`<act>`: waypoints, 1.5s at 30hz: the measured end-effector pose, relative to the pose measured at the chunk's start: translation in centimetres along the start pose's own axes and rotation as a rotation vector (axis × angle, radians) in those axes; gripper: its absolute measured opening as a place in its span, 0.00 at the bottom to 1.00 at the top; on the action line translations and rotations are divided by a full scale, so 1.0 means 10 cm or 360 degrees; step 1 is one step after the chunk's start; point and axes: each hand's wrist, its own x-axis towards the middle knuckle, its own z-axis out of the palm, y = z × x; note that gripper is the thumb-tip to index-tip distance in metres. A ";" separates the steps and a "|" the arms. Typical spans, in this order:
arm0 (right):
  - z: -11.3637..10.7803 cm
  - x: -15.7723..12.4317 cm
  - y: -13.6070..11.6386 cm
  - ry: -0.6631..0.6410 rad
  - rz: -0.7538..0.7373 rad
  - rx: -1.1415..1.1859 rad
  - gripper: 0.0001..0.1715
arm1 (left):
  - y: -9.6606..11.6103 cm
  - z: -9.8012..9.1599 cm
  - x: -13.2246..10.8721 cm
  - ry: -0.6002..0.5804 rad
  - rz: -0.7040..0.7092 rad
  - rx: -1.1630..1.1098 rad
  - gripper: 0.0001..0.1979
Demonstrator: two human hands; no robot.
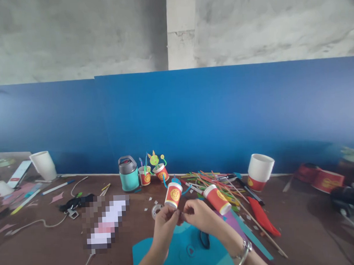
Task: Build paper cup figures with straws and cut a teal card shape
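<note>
My left hand [166, 226] and my right hand [199, 215] meet above a teal foam sheet [182, 251] at the table's near edge. Both pinch something tiny between their fingertips; I cannot make out what it is. Just beyond the fingers stand a red paper cup [173, 194] with blue trim and a second red cup [217, 199] lying tilted. A roll of clear tape [156, 210] lies left of my left hand. Black scissors [204, 240] rest on the foam sheet under my right wrist, which wears a metal watch.
A pile of coloured sticks [217, 181] spreads behind the cups. A teal flask [128, 173], two decorated cups [155, 173], a stack of white cups [259, 172], another white cup [43, 165], pens, cables and paper scraps lie on the brown table. A blue board backs it.
</note>
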 end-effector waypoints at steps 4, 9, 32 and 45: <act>0.01 0.00 0.01 0.0036 0.0027 -0.0010 0.05 | 0.02 0.00 -0.01 -0.0054 0.0000 0.0038 0.18; 0.01 0.00 0.00 0.0036 -0.0066 0.0083 0.06 | 0.03 -0.02 -0.01 -0.0068 0.0002 0.0117 0.21; 0.04 -0.01 -0.12 0.0058 0.0038 0.0373 0.13 | 0.09 -0.08 -0.04 0.0196 0.0393 0.0548 0.14; 0.12 0.00 -0.15 0.0114 0.0144 0.0637 0.12 | 0.13 -0.03 -0.08 0.0005 0.0465 0.0473 0.16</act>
